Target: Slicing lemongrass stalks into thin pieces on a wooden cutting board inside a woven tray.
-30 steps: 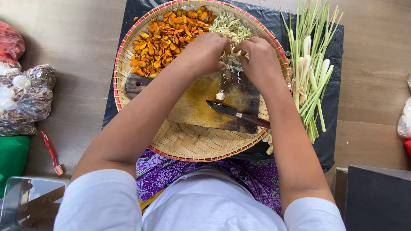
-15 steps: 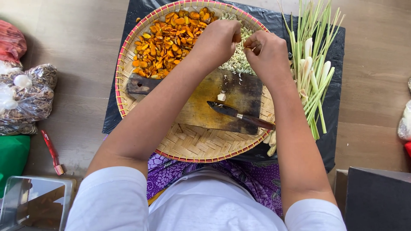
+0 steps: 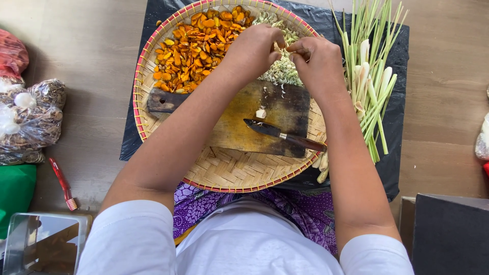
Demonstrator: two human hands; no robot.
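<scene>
Both hands meet at the far side of a round woven tray [image 3: 153,127], over a pile of chopped pale lemongrass [image 3: 282,74]. My left hand [image 3: 252,48] and my right hand [image 3: 318,61] have their fingertips pinched together, with pale bits between them. Sliced orange turmeric [image 3: 188,46] fills the tray's far left. A dark wooden cutting board [image 3: 234,132] lies in the middle of the tray. On it rest a knife [image 3: 285,135] and one small white piece [image 3: 261,113]. Whole lemongrass stalks [image 3: 372,76] lie to the right of the tray.
The tray sits on a black plastic sheet [image 3: 135,142] on a wooden floor. At the left are clear bags of dried goods [image 3: 30,117], a red bag [image 3: 10,53], something green [image 3: 15,193], a red-handled tool [image 3: 63,183] and a clear container [image 3: 41,244]. A dark box [image 3: 448,234] stands bottom right.
Both hands moved from the cutting board's far edge up to the chopped pile, carrying chopped bits with them. The knife stayed on the board.
</scene>
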